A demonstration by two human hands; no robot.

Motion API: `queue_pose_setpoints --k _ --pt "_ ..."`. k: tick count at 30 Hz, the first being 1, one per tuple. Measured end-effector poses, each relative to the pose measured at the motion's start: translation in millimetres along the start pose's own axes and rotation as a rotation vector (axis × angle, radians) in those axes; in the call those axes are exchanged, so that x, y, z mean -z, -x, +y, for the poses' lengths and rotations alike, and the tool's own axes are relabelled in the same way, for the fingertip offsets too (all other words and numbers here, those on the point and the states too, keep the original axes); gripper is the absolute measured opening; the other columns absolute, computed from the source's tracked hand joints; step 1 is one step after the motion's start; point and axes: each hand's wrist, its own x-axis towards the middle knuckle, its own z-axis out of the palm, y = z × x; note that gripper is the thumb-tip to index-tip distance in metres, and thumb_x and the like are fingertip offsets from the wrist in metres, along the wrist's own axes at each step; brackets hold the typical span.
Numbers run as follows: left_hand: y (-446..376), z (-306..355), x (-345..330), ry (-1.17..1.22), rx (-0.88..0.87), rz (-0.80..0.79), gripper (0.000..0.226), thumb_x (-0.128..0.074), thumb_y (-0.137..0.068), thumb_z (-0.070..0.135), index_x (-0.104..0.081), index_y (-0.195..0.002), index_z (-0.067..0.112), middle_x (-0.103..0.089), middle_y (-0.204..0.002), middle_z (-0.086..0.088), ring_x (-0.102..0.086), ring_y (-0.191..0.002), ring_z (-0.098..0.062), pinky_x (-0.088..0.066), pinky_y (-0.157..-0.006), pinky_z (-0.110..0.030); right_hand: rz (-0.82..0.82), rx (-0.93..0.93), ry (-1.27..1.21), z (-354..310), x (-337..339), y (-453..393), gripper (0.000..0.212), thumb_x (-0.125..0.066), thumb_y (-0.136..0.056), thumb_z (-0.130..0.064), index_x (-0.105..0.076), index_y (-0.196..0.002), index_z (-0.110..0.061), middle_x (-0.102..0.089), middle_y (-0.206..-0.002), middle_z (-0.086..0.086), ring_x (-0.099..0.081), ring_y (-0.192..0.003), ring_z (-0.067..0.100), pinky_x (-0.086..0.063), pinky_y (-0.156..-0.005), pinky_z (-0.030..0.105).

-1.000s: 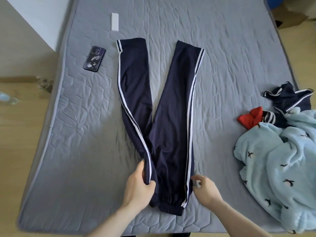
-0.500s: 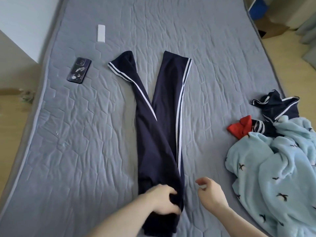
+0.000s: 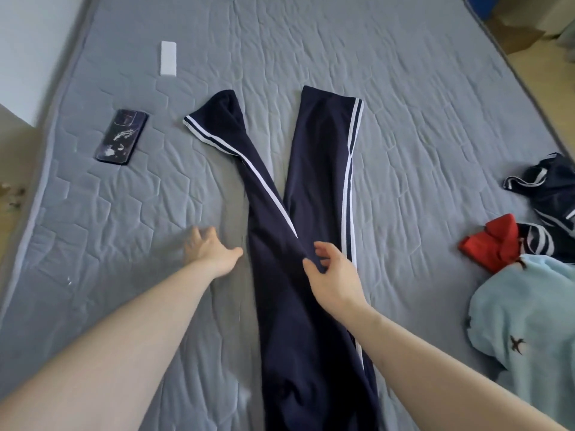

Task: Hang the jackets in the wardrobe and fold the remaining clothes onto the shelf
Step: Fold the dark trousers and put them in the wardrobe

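Navy trousers (image 3: pixel 314 194) with white side stripes lie lengthwise on the grey mattress (image 3: pixel 404 104), legs pointing away from me. The left leg is folded over onto the right one along the near half; its far end angles off to the left. My right hand (image 3: pixel 331 272) is over the middle of the trousers, and its thumb and fingers pinch the edge of the folded leg. My left hand (image 3: pixel 211 250) hovers just left of the trousers with fingers spread, blurred, holding nothing.
A dark phone (image 3: pixel 123 136) and a small white block (image 3: pixel 168 59) lie far left on the mattress. At the right edge sits a pile: a light blue fleece (image 3: pixel 529 337), a red piece (image 3: pixel 491 241), a navy striped garment (image 3: pixel 550 188). A cardboard box (image 3: pixel 516 35) stands beyond.
The left trouser leg was folded over the right one. Both hands moved from the waistband end toward the middle; my left hand let go and shifted left of the trousers.
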Motion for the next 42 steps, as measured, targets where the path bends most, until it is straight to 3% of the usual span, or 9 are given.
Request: queue_pose_setpoints --k 7,11,18,23,26,33,37,40,42 --pt "-55 33 -26 -0.023 0.141 -0.095 0.108 -0.066 -0.086 0.057 0.014 -0.157 0.046 0.029 -0.165 -0.006 0.018 -0.148 -0.055 0.000 -0.122 -0.063 -0.043 -0.049 -0.029 -13 -43 -78 0.050 -0.065 -0.095 -0.042 -0.054 -0.142 -0.026 -0.065 -0.119 -0.009 -0.061 -0.104 0.010 -0.051 -0.096 0.030" --pt "-72 44 -25 0.002 0.201 -0.119 0.113 -0.069 -0.083 0.062 0.020 -0.152 0.053 0.035 -0.163 -0.006 0.020 -0.145 -0.059 -0.002 -0.118 -0.070 -0.057 -0.042 -0.099 -16 -44 -86 0.010 -0.067 -0.093 -0.033 -0.072 -0.097 -0.025 -0.068 -0.071 -0.009 -0.061 -0.067 0.005 -0.054 -0.070 0.026" --pt "-85 38 -33 -0.028 0.248 -0.170 0.145 -0.081 -0.068 0.055 0.045 -0.138 0.049 0.059 -0.143 -0.008 0.033 -0.138 -0.061 0.001 -0.113 -0.075 0.490 0.039 -0.379 19 17 -60 0.019 -0.050 -0.101 -0.028 -0.054 -0.084 -0.037 -0.053 -0.061 -0.017 -0.044 -0.050 -0.001 -0.038 -0.045 0.010" --pt "-93 43 -33 0.018 0.305 -0.258 0.146 -0.070 -0.052 0.051 0.053 -0.128 0.043 0.066 -0.134 -0.009 0.041 -0.131 -0.064 0.007 -0.103 -0.084 0.273 -0.308 -0.021 42 28 -75 0.028 -0.058 -0.094 -0.015 -0.052 -0.117 -0.029 -0.057 -0.115 -0.009 -0.061 -0.098 0.014 -0.044 -0.074 0.028" --pt "-98 58 -36 0.042 0.367 -0.247 0.148 -0.068 -0.051 0.067 0.058 -0.123 0.038 0.067 -0.133 -0.013 0.054 -0.112 -0.064 0.024 -0.083 -0.087 0.338 -0.054 0.071 7 27 -107 0.056 -0.060 -0.085 -0.011 -0.044 -0.133 -0.034 -0.045 -0.129 -0.016 -0.047 -0.119 0.013 -0.045 -0.097 0.036" --pt "-102 81 -36 0.049 0.482 -0.163 0.150 -0.076 -0.060 0.069 0.042 -0.146 0.034 0.052 -0.149 -0.020 0.030 -0.137 -0.064 -0.008 -0.112 -0.080 0.071 0.307 0.410 -94 -26 -216 0.070 -0.069 -0.087 -0.034 -0.041 -0.151 -0.027 -0.043 -0.150 -0.008 -0.037 -0.136 0.022 -0.035 -0.110 0.041" --pt "-103 71 -33 0.046 0.474 -0.199 0.154 -0.075 -0.058 0.069 0.049 -0.140 0.031 0.055 -0.145 -0.020 0.030 -0.137 -0.063 -0.009 -0.112 -0.079 0.001 0.228 0.593 -108 -54 -241 0.071 -0.072 -0.087 -0.033 -0.040 -0.150 -0.024 -0.044 -0.144 0.002 -0.041 -0.129 0.031 -0.039 -0.106 0.048" --pt "-108 70 -35 0.053 0.482 -0.215 0.153 -0.072 -0.054 0.066 0.056 -0.131 0.029 0.060 -0.140 -0.019 0.045 -0.125 -0.066 -0.009 -0.111 -0.080 0.031 0.233 0.687 -109 -58 -251 0.035 -0.063 -0.096 -0.025 -0.057 -0.130 -0.021 -0.054 -0.125 0.003 -0.048 -0.118 0.031 -0.041 -0.098 0.044" --pt "-112 69 -38 0.059 0.492 -0.227 0.156 -0.072 -0.050 0.067 0.055 -0.132 0.030 0.062 -0.138 -0.019 0.055 -0.106 -0.065 -0.009 -0.111 -0.080 0.061 0.252 0.405 -118 -53 -254 0.016 -0.053 -0.101 -0.021 -0.064 -0.112 -0.019 -0.060 -0.112 0.002 -0.052 -0.107 0.024 -0.044 -0.091 0.038"
